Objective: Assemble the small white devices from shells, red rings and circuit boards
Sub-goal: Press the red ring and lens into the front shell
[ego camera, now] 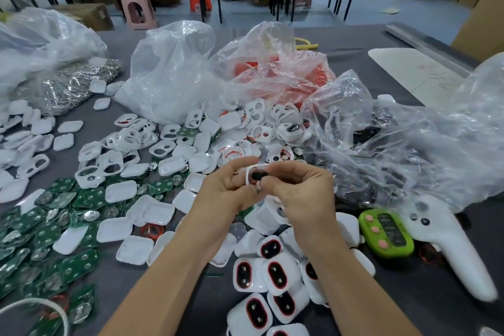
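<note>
- Finished white rounded devices with red oval rings (272, 275) lie nearest, heaped on the dark grey tabletop (131, 289) between the two forearms. I count seven with the ring face showing; others may be hidden beneath.
- At centre, raised above the tabletop, the left grip (221, 191) pinches a white plastic open-frame shell (249, 172). The right grip (297, 194) is clenched on a small black part (257, 176) seated in that shell. Whether a red ring is already inside, I cannot tell.
- Risk: both grips work over a crowded heap, so a slipped part would likely vanish among look-alike pieces. Uneven thumb pressure could seat the black part crooked or flex the thin frame.
- Risk: the crinkled clear plastic bag (425, 144) just right of the hands could snag a wrist and spill its dark contents.
- Counts: two hands, one shell in work.
- Green circuit boards with silver discs (41, 226) spread near left, and loose white shells (131, 142) cover the middle; there are dozens of each, too many to count.
- I make out five plastic bags, one of them a reddish bag of rings (275, 73) at far centre.
- Near right lie one lime-green counter with three pink buttons (387, 232) and one white handheld controller (450, 248).
</note>
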Available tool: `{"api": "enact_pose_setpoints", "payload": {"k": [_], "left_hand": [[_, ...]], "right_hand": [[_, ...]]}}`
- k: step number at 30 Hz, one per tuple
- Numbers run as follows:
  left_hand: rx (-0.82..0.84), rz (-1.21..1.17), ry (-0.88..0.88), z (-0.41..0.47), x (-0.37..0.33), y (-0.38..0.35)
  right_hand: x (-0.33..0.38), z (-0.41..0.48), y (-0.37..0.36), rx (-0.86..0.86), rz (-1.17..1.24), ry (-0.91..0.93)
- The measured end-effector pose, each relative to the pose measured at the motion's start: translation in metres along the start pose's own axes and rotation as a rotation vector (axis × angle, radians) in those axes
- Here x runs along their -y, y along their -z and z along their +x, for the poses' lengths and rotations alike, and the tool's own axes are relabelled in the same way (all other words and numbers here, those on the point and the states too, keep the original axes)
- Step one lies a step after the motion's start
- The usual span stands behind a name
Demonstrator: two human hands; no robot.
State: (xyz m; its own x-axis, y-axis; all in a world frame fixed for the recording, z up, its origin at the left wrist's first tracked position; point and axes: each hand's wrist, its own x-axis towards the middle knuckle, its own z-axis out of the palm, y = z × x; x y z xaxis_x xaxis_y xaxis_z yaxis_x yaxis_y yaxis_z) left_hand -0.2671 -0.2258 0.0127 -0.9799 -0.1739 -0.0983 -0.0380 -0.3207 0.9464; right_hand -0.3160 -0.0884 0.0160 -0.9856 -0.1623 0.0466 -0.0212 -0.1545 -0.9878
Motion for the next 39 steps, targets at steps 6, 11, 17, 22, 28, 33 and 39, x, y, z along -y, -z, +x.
{"api": "enact_pose_setpoints", "payload": {"k": [6,11,17,22,28,33,39], "left_hand": [[-0.14,-0.035,-0.068,0.0,-0.003,0.001],[-0.215,-0.011,-0.133,-0.002,-0.007,0.003],[-0.211,0.014,-0.15,-0.003,-0.008,0.002],[-0.245,-0.014,-0.114,-0.003,-0.007,-0.001],[-0.299,0.042,-0.087,-0.003,-0.001,-0.003],[-0.345,0.043,-0.064,0.001,0.004,-0.002],[-0.289,0.193,-0.082,-0.001,0.006,-0.002]], "right_hand": [[0.007,0.002,0.009,0.059,0.035,0.217],[0.01,-0.001,0.012,0.055,0.008,0.277],[0.013,-0.005,0.012,0.061,-0.154,0.252],[0.01,-0.004,0.008,-0.041,-0.092,0.006],[0.008,-0.002,0.008,0.016,-0.139,-0.061],[0.011,-0.001,0.011,-0.04,-0.172,-0.028],[0.013,-0.001,0.011,-0.022,0.012,-0.102]]}}
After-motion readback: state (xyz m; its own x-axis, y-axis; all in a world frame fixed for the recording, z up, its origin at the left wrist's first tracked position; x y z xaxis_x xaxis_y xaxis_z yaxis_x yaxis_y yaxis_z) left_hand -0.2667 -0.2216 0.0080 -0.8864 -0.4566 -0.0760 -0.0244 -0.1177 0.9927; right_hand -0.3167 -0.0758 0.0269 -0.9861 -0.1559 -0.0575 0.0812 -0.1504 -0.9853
